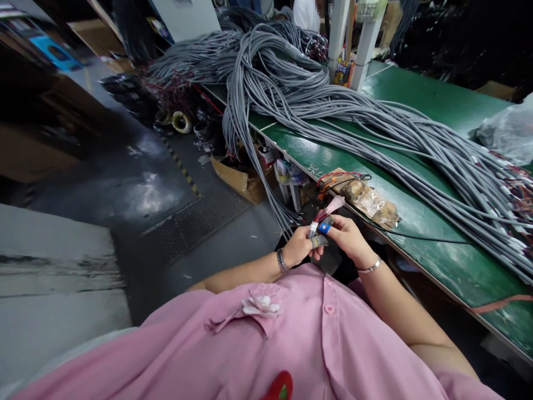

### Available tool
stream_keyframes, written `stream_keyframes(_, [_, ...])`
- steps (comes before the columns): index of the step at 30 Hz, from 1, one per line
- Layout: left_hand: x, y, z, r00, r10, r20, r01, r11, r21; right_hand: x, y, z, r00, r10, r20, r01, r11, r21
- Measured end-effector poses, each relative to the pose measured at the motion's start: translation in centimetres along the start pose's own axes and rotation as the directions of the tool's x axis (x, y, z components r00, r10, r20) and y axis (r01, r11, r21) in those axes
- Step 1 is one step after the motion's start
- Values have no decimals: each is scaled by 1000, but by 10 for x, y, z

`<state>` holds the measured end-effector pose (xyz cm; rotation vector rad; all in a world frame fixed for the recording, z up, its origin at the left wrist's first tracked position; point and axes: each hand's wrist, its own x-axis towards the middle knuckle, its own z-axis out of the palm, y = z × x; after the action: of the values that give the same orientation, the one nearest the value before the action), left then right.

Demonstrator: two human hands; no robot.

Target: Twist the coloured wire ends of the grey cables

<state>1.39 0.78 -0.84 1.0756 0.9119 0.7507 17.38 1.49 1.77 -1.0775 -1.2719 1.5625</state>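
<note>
Just beside the near edge of the green workbench, the left hand has its fingers closed around a gray multi-core cable, next to its exposed wires. The right hand pinches a small blue piece beside the cable; long gray cable bundles lie along the workbench.

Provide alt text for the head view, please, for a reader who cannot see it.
A person's left hand grips the end of a grey cable with reddish wires showing, the right hand close against it, beside a green table. Long grey cables lie heaped across the table, near a piece of cardboard.
</note>
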Motion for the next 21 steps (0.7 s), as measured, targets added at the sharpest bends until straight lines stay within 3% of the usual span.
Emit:
stream_keyframes(4, [1,3,-1,998,15,-58,-20,997,-75,-2,3,-1,996,-47,-71,46,999,-14])
stream_keyframes(10, [2,3,0,985,12,-172,-50,975,-215,-10,20,-3,992,38,-119,-22,991,130])
stream_keyframes(15, [4,-2,1,984,21,-175,-58,975,-213,-13,24,12,969,-25,-247,59,990,131])
stream_keyframes(21, [4,-5,-1,974,46,-221,-92,974,-205,0,21,13,966,-58,-252,82,993,85])
